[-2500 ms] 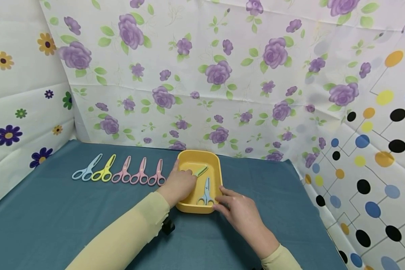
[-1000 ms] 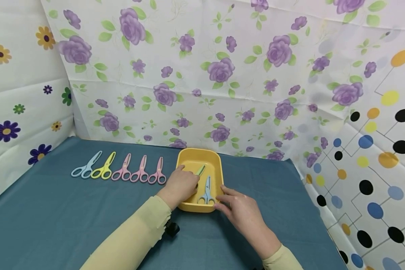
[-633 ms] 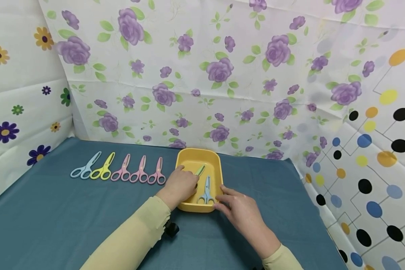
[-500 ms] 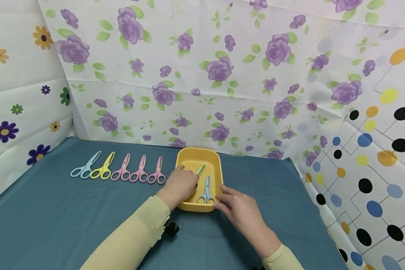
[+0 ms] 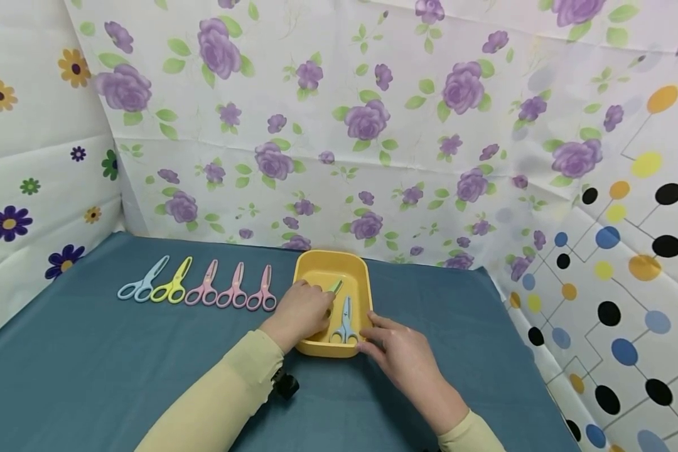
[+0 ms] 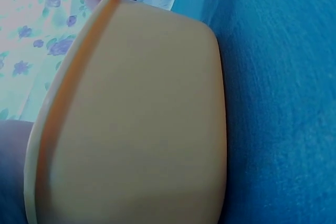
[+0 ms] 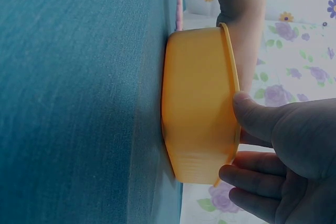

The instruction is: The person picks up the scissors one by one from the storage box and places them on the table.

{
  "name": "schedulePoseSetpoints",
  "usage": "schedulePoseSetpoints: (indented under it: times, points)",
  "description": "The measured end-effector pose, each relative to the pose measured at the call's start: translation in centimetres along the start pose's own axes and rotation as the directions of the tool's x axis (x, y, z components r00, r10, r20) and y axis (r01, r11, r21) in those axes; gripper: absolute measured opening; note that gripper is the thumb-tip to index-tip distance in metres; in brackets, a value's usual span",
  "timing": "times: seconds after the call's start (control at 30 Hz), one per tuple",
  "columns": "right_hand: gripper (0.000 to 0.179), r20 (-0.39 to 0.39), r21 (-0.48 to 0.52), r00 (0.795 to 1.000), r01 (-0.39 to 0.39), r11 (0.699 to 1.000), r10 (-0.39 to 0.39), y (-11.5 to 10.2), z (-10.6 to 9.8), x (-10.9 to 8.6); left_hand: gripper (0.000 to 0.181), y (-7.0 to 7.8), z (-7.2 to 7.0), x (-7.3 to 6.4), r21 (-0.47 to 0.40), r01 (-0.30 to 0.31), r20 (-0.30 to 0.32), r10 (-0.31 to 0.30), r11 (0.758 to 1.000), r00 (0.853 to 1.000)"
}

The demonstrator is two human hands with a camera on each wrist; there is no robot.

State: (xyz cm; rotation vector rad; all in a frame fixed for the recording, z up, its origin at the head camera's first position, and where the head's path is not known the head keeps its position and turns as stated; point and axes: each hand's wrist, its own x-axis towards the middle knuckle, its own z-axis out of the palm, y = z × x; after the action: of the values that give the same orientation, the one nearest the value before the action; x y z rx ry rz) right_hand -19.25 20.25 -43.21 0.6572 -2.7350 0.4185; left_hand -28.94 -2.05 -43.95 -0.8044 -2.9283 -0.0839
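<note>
In the head view a yellow plastic bin (image 5: 363,270) stands at the middle of the table. My left hand (image 5: 298,314) reaches into it over its left side. Its fingers seem to grip a pair of green scissors (image 5: 336,286); only the blades and a bit of handle show beyond the hand. Light blue scissors (image 5: 346,317) lie inside near the front right corner. My right hand (image 5: 402,351) holds the bin's front right corner; in the right wrist view its thumb (image 7: 252,114) and fingertips meet the rim. In the left wrist view the bin's wall (image 6: 136,108) hides most of the left hand.
Left of the bin, a row of scissors lies on the blue cloth (image 5: 147,351): light blue scissors (image 5: 144,280), yellow scissors (image 5: 172,282) and several pink scissors (image 5: 233,287). A flowered curtain (image 5: 328,125) rises behind; a dotted one (image 5: 627,282) stands on the right.
The left index finger, stretched out before, is now drawn in over the bin. The green scissors have turned slightly, their blades more upright. The right hand has stayed at the corner.
</note>
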Motion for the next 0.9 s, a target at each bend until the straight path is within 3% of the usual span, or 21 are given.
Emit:
schedulePoseSetpoints:
  times: [0.37,0.9]
  points:
    - [0.031,-0.012,-0.003,1.0,0.021,1.0,-0.021,-0.2,0.1,0.1,0.043,0.2,-1.1,-0.4,-0.04,-0.005,-0.049,0.003,0.999,0.999]
    - [0.031,-0.011,-0.002,1.0,0.008,1.0,-0.008,-0.1,0.0,0.0,0.046,0.4,-3.6,-2.9,-0.017,0.027,-0.139,-0.029,0.999,0.99]
